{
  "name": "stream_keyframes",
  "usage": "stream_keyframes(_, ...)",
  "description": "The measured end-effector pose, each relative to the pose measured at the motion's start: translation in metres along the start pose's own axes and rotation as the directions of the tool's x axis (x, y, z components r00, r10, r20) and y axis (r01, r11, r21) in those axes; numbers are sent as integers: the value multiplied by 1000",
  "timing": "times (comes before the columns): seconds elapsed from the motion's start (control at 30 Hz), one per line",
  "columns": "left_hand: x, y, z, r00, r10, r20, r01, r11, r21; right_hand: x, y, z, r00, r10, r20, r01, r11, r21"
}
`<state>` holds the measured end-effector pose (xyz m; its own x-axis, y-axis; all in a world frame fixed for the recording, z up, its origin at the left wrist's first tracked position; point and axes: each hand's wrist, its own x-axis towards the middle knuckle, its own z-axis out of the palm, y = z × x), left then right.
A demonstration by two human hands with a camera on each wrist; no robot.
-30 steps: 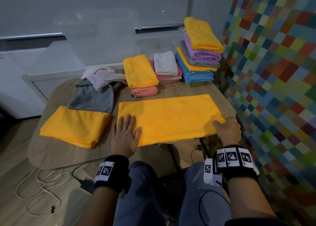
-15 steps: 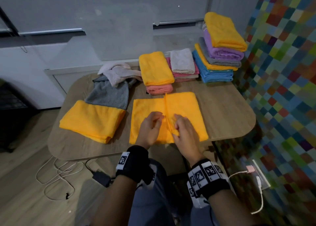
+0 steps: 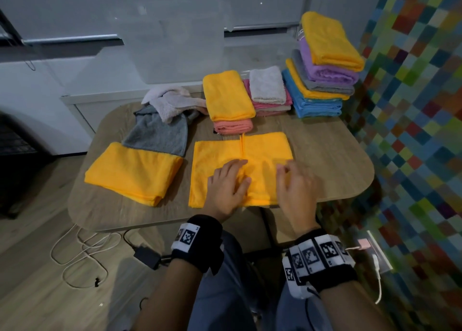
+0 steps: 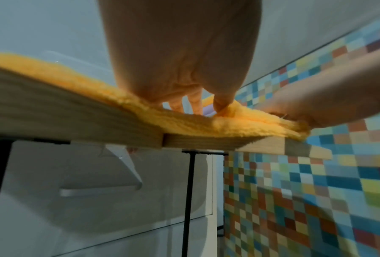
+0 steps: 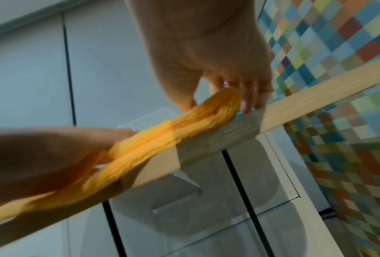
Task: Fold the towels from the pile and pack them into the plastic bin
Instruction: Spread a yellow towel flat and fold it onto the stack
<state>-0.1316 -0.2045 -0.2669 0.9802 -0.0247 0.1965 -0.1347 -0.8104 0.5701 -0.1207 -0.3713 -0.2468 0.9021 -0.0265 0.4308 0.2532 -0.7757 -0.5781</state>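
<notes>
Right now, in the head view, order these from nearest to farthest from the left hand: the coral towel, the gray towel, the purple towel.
From the left hand:
1. Coral towel, straight ahead, under a folded yellow one.
2. Gray towel, ahead to the left.
3. Purple towel, far right, in the tall stack.

Both hands [image 3: 260, 183] on orange towel [image 3: 217, 155]

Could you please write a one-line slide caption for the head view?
Both hands, left hand and right hand, smooth a half-folded orange towel on the wooden table.
</notes>
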Motion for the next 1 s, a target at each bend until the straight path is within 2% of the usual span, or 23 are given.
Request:
stream_keyframes(0.03, -2, 2, 2, 999, 30, 34, -32, 997, 64, 3, 3, -5, 992, 124, -7, -124, 990, -66)
stream_keyframes(0.1, -6, 4, 9, 993, 53, 106, -69, 985, 160, 10, 7, -11, 932, 333, 140, -316, 940, -130)
stream_keyframes(0.13, -8, 5, 12, 991, 51, 124, -74, 979, 191, 13, 8, -13, 894, 390, 219, -375, 921, -108)
stream_keyframes(0.23, -8, 13, 16, 987, 61, 147, -93, 971, 222, 26, 10, -23, 815, 438, 379, -493, 868, 57)
stream_keyframes(0.33, 0, 29, 22, 968, 94, 233, -120, 987, 102, 42, 16, -42, 751, 526, 399, -623, 764, 168)
stream_keyframes(0.4, 9, 44, 25, 950, 113, 290, -108, 994, -33, 53, 23, -54, 746, 565, 353, -643, 749, 159)
stream_keyframes(0.5, 22, 56, 21, 960, 135, 247, -62, 956, -285, 65, 26, -65, 812, 527, 250, -565, 817, 114)
stream_keyframes(0.53, 25, 55, 17, 973, 106, 207, -27, 936, -352, 66, 22, -67, 845, 488, 218, -516, 851, 98)
stream_keyframes(0.6, 29, 46, 5, 992, -37, 120, 91, 871, -482, 63, 8, -64, 914, 373, 156, -387, 919, 72)
stream_keyframes(0.63, 31, 41, -1, 986, -137, 93, 166, 803, -573, 59, -2, -61, 942, 303, 141, -314, 947, 63)
stream_keyframes(0.7, 34, 31, -13, 940, -312, 140, 299, 553, -778, 49, -26, -48, 976, 167, 137, -171, 985, 16)
stream_keyframes(0.73, 36, 26, -19, 914, -355, 194, 339, 409, -847, 43, -38, -40, 985, 101, 140, -98, 995, -29)
stream_keyframes(0.8, 40, 17, -27, 872, -349, 344, 430, 206, -879, 31, -62, -25, 983, -12, 181, 32, 994, -109)
stream_keyframes(0.87, 43, 8, -27, 834, -345, 431, 508, 175, -843, 19, -77, -11, 954, -63, 294, 108, 984, -141)
stream_keyframes(0.93, 48, 2, -21, 808, -408, 425, 540, 226, -811, 12, -77, -1, 917, -69, 392, 118, 988, -102)
stream_keyframes(1.0, 50, -2, -13, 811, -481, 333, 534, 377, -757, 13, -67, 3, 937, -55, 344, 52, 998, 18)
